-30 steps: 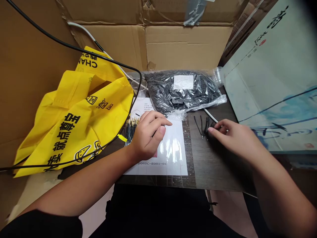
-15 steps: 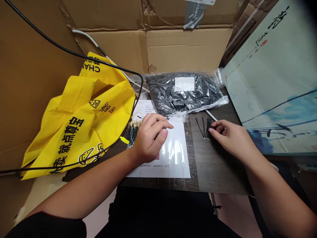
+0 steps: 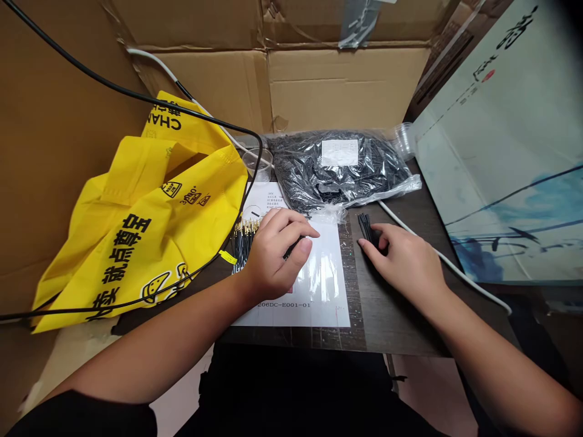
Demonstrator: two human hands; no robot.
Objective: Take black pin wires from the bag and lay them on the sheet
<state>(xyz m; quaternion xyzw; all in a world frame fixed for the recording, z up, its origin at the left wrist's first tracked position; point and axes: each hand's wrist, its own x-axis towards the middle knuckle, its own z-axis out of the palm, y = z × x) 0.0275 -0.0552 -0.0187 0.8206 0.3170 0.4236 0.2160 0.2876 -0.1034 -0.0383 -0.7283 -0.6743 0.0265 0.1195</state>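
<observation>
Curled over the white printed sheet [image 3: 319, 291], my left hand [image 3: 282, 249] has its fingers bent round, with bits of black wire showing under them. Beside it on the left lies a row of black wires [image 3: 243, 243] with gold-coloured tips. My right hand [image 3: 401, 249] pinches a small bundle of black wires [image 3: 365, 224] between thumb and forefinger, at the dark table's surface right of the sheet. A clear plastic bag of black pieces [image 3: 341, 167] with a white label lies behind both hands.
A crumpled yellow bag [image 3: 136, 224] fills the left side. Black and white cables cross the table. Clear plastic cups [image 3: 259, 167] stand behind. Cardboard boxes [image 3: 341, 85] form the back, and a pale printed bag [image 3: 510, 182] leans at the right.
My right hand has moved left, and the black wires beside it, spread out before, are now gathered into a tight bundle at its fingertips. My left hand has hardly moved.
</observation>
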